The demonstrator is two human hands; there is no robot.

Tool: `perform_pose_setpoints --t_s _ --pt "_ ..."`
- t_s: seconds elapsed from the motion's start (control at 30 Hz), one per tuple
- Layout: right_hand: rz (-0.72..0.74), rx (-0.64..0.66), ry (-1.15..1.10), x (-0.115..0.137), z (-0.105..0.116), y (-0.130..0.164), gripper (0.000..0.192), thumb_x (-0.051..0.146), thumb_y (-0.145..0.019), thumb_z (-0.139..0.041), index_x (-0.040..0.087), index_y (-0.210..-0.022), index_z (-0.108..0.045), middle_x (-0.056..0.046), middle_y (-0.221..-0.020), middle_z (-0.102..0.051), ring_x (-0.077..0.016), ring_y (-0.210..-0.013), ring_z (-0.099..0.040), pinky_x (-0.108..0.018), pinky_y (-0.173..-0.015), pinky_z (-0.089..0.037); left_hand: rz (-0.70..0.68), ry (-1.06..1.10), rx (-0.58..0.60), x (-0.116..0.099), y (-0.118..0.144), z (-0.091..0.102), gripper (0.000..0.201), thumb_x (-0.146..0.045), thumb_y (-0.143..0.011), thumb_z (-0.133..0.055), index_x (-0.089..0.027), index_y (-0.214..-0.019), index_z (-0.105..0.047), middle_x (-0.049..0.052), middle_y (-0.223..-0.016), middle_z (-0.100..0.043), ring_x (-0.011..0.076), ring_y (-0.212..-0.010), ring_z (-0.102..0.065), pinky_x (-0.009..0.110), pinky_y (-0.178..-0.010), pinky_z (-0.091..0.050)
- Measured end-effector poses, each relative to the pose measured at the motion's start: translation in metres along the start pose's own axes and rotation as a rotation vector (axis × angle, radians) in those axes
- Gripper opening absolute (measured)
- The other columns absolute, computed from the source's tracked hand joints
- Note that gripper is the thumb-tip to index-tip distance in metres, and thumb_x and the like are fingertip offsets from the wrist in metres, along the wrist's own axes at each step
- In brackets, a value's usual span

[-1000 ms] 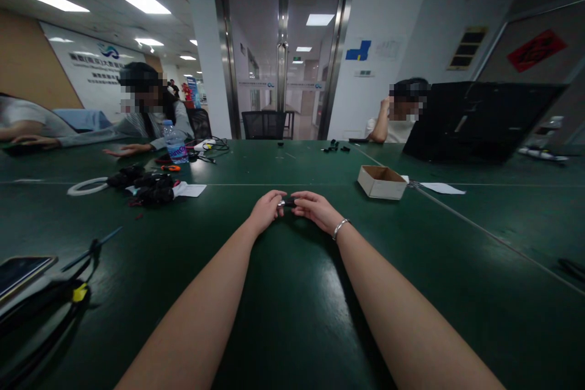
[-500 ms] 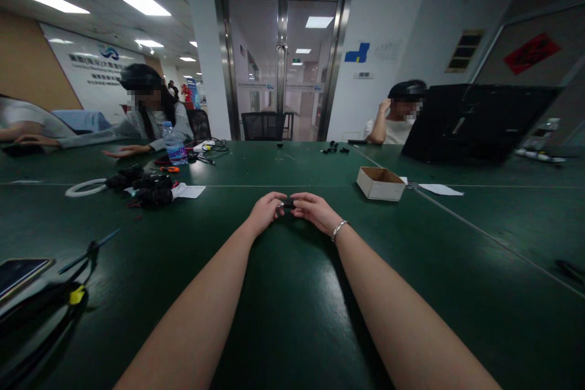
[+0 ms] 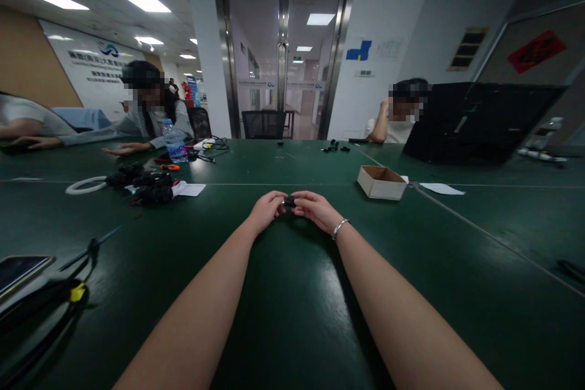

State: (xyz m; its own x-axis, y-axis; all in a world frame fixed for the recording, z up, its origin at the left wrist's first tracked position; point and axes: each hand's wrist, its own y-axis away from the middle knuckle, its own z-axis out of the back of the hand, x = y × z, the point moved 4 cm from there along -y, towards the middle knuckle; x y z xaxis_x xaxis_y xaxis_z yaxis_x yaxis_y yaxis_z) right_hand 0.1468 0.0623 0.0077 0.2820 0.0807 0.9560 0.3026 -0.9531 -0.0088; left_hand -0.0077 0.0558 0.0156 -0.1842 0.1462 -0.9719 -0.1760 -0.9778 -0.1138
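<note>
Between my two hands is a small black piece with a shiny, silvery bit at its left end; it is too small to name. My left hand pinches the left end between thumb and fingers. From the other side, my right hand, with a silver bangle at the wrist, grips the right end, its fingertips partly covering the piece. Both hands are close together, low over the green table. An open cardboard box stands to the right of my right hand.
Left lie a bundle of black cables, a white ring and a water bottle. Several small black pieces are scattered at the far side. A black monitor stands right. Nearer are a phone and black straps. Co-workers sit across.
Hardly anything differs: both hands keep their grip on the small black piece in nearly the same place. The view has shifted very slightly.
</note>
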Motion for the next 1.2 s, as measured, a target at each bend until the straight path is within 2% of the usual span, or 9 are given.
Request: perform_pose_setpoints --t_s 0.1,0.23,0.4,0.57,0.77,0.87,1.0,1.2 --pt "0.0 -0.006 0.004 0.0006 -0.0012 0.0012 0.017 0.002 -0.079 -0.061 0.011 -0.093 -0.064 -0.006 -0.079 -0.065 -0.0107 -0.064 -0.065 -0.016 -0.06 -0.056 -0.009 -0.009 -0.012 0.0009 -0.0006 0.0005 0.029 -0.022 -0.077 -0.046 -0.016 -0.102 -0.06 -0.001 -0.065 -0.054 0.008 -0.049 -0.045 0.018 -0.045 -0.034" --pt "0.003 -0.005 0.011 0.0014 -0.002 0.0017 0.017 0.001 -0.079 -0.06 0.011 -0.093 -0.064 -0.005 -0.078 -0.065 -0.0102 -0.063 -0.065 -0.016 -0.06 -0.056 -0.046 -0.017 0.019 0.0041 -0.0029 -0.0003 0.03 -0.032 -0.083 -0.041 -0.014 -0.097 -0.06 -0.001 -0.057 -0.051 0.0087 -0.047 -0.043 0.018 -0.044 -0.033" --pt "-0.009 -0.008 0.003 0.0014 -0.0015 0.0008 0.018 0.002 -0.078 -0.062 0.012 -0.092 -0.064 -0.005 -0.079 -0.065 -0.011 -0.065 -0.065 -0.016 -0.06 -0.056 -0.015 -0.028 -0.021 0.0065 -0.0033 0.0012 0.03 -0.024 -0.077 -0.047 -0.018 -0.103 -0.06 0.0 -0.071 -0.055 0.0083 -0.051 -0.046 0.018 -0.042 -0.032" --pt "-0.01 -0.015 0.011 0.0017 -0.0018 0.0008 0.018 0.001 -0.078 -0.062 0.012 -0.092 -0.064 -0.006 -0.081 -0.066 -0.0107 -0.064 -0.065 -0.017 -0.061 -0.056 -0.037 -0.029 0.012 0.0017 -0.001 0.0 0.03 -0.03 -0.084 -0.04 -0.014 -0.099 -0.06 -0.001 -0.059 -0.051 0.0089 -0.049 -0.045 0.017 -0.043 -0.033" --pt "-0.009 -0.017 0.006 0.0017 -0.0021 0.0017 0.018 0.0 -0.079 -0.059 0.011 -0.093 -0.063 -0.006 -0.08 -0.066 -0.0109 -0.063 -0.065 -0.017 -0.06 -0.056 -0.006 -0.026 -0.015 0.0028 -0.0005 0.0019 0.031 -0.022 -0.078 -0.045 -0.018 -0.107 -0.057 0.0 -0.071 -0.054 0.008 -0.051 -0.046 0.017 -0.043 -0.033" --pt "-0.011 -0.01 0.013 0.002 -0.0026 0.0017 0.018 0.0 -0.079 -0.059 0.011 -0.093 -0.063 -0.006 -0.078 -0.065 -0.0112 -0.064 -0.066 -0.017 -0.06 -0.056 -0.034 -0.028 -0.002 0.0027 -0.0007 0.001 0.027 -0.027 -0.083 -0.041 -0.015 -0.101 -0.058 -0.001 -0.062 -0.052 0.0084 -0.049 -0.045 0.017 -0.044 -0.034" --pt "-0.015 -0.012 0.0 0.0024 -0.002 0.0016 0.017 0.002 -0.078 -0.064 0.012 -0.092 -0.064 -0.006 -0.08 -0.065 -0.011 -0.064 -0.065 -0.017 -0.061 -0.057 -0.052 0.008 0.021 0.0018 -0.0002 -0.0004 0.034 -0.039 -0.087 -0.038 -0.014 -0.097 -0.058 0.0 -0.058 -0.051 0.0089 -0.048 -0.044 0.017 -0.043 -0.032" --pt "-0.01 -0.004 0.003 0.0024 -0.0017 0.0016 0.017 0.002 -0.08 -0.06 0.012 -0.093 -0.064 -0.005 -0.079 -0.065 -0.0106 -0.064 -0.065 -0.017 -0.061 -0.057 -0.018 0.011 -0.001 0.0034 -0.0011 0.001 0.027 -0.024 -0.08 -0.044 -0.016 -0.102 -0.058 -0.001 -0.063 -0.054 0.0084 -0.049 -0.046 0.017 -0.043 -0.032"
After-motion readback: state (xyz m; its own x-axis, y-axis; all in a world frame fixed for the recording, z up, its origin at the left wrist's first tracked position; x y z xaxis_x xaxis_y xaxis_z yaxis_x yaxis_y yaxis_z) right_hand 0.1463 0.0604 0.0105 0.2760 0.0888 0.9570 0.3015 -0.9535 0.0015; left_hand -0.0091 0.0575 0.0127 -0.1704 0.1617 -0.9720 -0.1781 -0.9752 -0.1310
